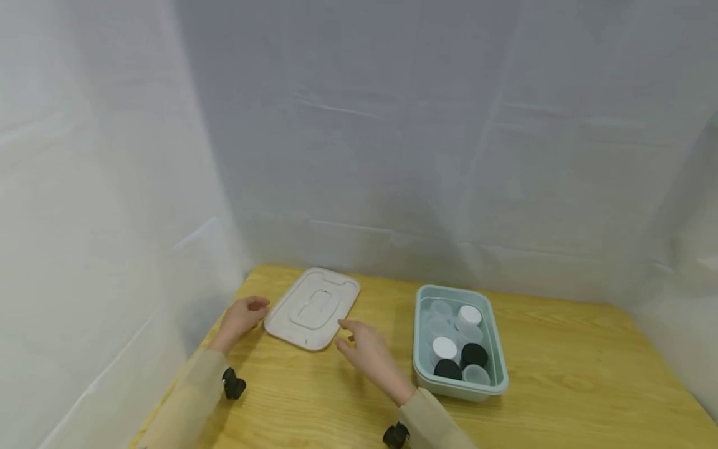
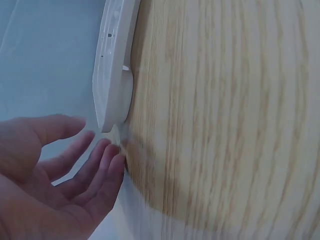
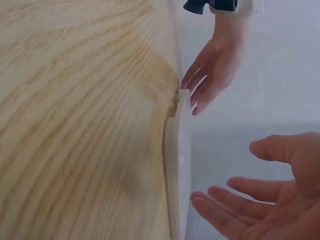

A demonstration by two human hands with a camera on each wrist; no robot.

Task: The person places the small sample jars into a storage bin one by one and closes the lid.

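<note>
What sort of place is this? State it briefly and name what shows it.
Probably a staged recording booth, not a home or shop. White sheeting walls in a bare wooden table on three sides, and only a lid and a bin of small jars lie on it, with both hands beside the lid.

Staged recording booth: white sheeting walls around wooden table.

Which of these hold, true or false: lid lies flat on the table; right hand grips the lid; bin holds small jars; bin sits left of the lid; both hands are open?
1. The lid lies flat on the table. True.
2. The right hand grips the lid. False: its fingers are spread beside it, no grip.
3. The bin holds small jars. True.
4. The bin sits left of the lid. False: it sits to the right.
5. The left hand and right hand are open. True.
</note>
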